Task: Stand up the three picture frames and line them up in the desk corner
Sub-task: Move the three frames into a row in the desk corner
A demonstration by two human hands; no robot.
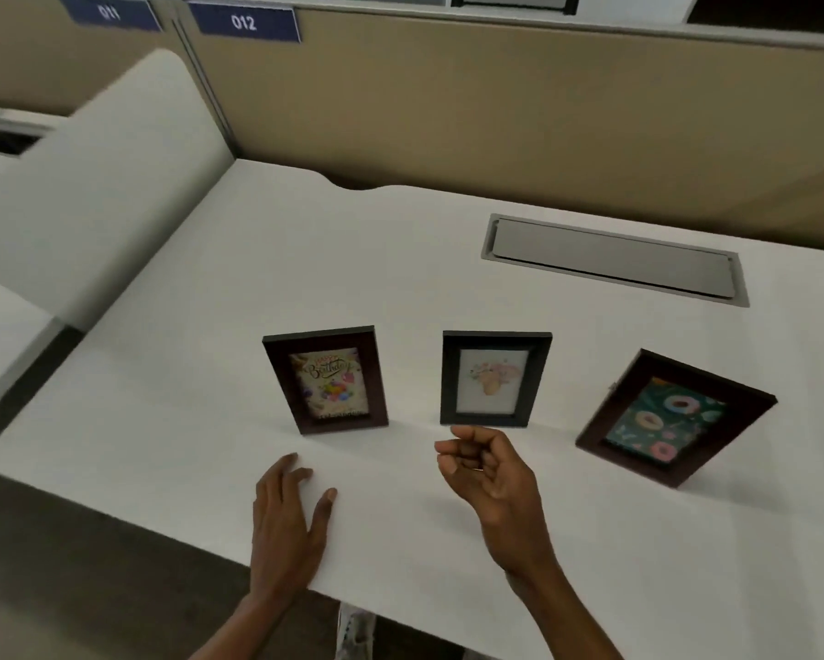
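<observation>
Three frames stand on the white desk point(448, 278), in a loose row near its front edge, well apart from one another. Birthday frame point(325, 379) at left, upright, leaning back a little as if on an easel strut; strut itself hidden. Flower frame point(495, 378) in the middle, likewise upright and square to the viewer. Donut frame point(676, 418) at right, standing but turned at an angle and tilted, out of line with the other two. Left hand point(288, 521) lies flat on the desk near the front edge, palm down, fingers together, thumb spread wide; likely a brace while leaning in. It holds nothing. Right hand point(488, 473) hovers just in front of the flower frame, palm turned inward, fingers loosely curled, not pinching anything and not touching the frame. Judgement: the standing-up step looks done; the lining-up is not. The desk corner, where beige partition point(496, 111) meets white side panel point(91, 197), is bare and well behind the frames. Grey cable hatch point(612, 259) sits at back right, clear of that corner. Each frame probably needs carrying back by its sides, so the strut stays open.
</observation>
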